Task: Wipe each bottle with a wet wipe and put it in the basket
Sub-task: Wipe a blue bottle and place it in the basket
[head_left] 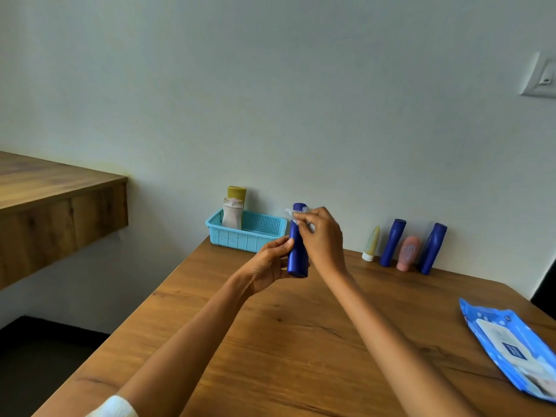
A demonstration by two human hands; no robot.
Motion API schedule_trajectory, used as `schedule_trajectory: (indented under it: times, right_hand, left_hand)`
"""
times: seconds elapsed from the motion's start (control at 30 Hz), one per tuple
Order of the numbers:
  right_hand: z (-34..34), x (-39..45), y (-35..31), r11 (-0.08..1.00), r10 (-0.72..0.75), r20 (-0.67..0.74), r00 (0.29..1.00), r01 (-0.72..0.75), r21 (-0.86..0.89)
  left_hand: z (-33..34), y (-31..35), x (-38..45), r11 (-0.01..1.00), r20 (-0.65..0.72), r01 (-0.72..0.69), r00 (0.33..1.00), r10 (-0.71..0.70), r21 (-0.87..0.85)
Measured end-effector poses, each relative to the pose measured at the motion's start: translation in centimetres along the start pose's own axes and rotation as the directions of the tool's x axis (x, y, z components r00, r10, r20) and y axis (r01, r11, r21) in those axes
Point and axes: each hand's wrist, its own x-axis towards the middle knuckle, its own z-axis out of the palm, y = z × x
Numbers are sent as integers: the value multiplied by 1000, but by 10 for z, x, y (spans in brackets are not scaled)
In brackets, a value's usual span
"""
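At the centre of the frame, the left hand [272,263] is gripping the lower body of an upright blue bottle [297,245] above the wooden table [285,335], while the right hand [322,233] is pinching a wet wipe [291,212] against its top. The turquoise basket [246,233] is sitting just behind, left of centre, holding two bottles.

The right hand [320,233] hides most of the wet wipe [290,212]; the frame's edge crops the wipes pack [508,341].
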Motion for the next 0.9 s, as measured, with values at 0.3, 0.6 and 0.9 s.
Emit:
schedule_trajectory:
  times: [0.3,0.6,0.9]
  right_hand:
    - [-1,-3,5,997,-33,73,997,38,-71]
    - [7,-14,-3,1000,-9,48,999,9,6]
    - [10,-41,-1,999,-41,76,996,38,33]
  left_hand:
    - [0,-5,-3,995,-62,3,998,4,99]
    - [3,-2,3,990,-181,-115,975,129,86]
    - [-3,-9,1,994,-190,-99,978,88,-53]
